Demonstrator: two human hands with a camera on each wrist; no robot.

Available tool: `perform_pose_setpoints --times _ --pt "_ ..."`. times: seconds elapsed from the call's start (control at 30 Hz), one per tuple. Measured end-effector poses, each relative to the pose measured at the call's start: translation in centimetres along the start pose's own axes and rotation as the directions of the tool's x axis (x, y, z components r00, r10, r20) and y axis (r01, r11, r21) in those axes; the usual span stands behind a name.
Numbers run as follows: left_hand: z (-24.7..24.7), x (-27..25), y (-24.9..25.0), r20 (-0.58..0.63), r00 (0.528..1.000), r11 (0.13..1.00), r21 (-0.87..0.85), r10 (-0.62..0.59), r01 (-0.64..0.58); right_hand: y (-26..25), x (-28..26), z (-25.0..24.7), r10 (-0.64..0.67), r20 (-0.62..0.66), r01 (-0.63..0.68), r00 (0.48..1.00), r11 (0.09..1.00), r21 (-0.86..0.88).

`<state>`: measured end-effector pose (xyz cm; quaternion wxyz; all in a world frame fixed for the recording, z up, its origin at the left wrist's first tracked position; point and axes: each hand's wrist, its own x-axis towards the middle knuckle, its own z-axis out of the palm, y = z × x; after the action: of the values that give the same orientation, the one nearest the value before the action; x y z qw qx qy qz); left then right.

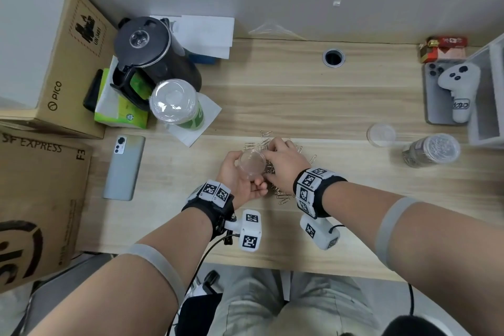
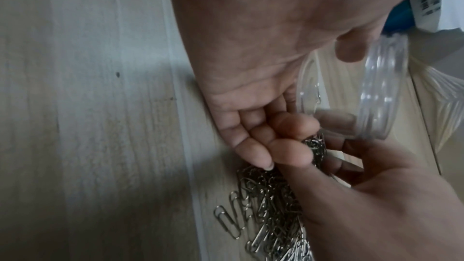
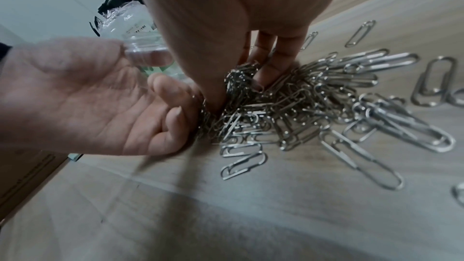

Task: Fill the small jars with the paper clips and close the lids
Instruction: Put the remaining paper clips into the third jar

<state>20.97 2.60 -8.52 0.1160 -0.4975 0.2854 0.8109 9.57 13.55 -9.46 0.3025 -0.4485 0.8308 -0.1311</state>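
The desk [image 1: 286,106], pale wood, carries everything. At its left edge stand two cardboard boxes, the PICO box [image 1: 62,68] behind the SF box [image 1: 41,199]. A black kettle [image 1: 152,49] stands beside the PICO box, with a lidded cup [image 1: 174,102] on a napkin in front of it and a green tissue pack [image 1: 120,114] to its left. A grey phone [image 1: 124,168] lies face down near the SF box. Far right, a second phone [image 1: 436,106] lies flat with a white controller [image 1: 459,87] on top of it.

The left hand [image 1: 240,174] grips an open clear jar [image 1: 251,164] above the desk, thumb on one side and fingers curled round the other; the left wrist view shows the jar tilted, its threaded mouth toward the pile. The right hand [image 1: 283,163] is just beside the jar, its fingers curled down into the clips [image 3: 301,102] and pinching a bunch of them; in the right wrist view the fingertips [image 3: 263,78] are buried in the heap. The clips lie in a loose silver pile on the desk under and around both hands, with strays scattered at the edges.

Well to the right, a second jar [image 1: 432,150] stands packed with clips, its mouth open, and a clear lid [image 1: 381,134] lies flat on the desk just to its left.
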Motion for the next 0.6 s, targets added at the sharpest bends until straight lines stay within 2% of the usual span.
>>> perform_pose_setpoints --times 0.17,0.3,0.47,0.6 --pt "0.2 -0.4 -0.2 0.04 0.999 1.0 -0.021 0.007 -0.006 -0.1 -0.1 0.1 0.023 -0.009 -0.022 1.0 0.998 0.055" --pt "-0.1 -0.6 0.3 -0.021 1.0 1.0 0.027 0.001 0.0 -0.2 -0.2 -0.2 0.043 -0.032 -0.04 0.999 0.994 0.107" --pt "-0.5 -0.5 0.9 -0.087 0.996 0.995 0.092 -0.028 0.036 0.3 -0.4 -2.0 0.129 -0.019 -0.127 0.991 0.988 0.088" --pt "0.1 -0.3 0.9 -0.107 0.993 0.988 0.141 -0.048 0.063 0.5 -0.9 -3.9 0.183 -0.057 -0.169 0.981 0.966 0.196"
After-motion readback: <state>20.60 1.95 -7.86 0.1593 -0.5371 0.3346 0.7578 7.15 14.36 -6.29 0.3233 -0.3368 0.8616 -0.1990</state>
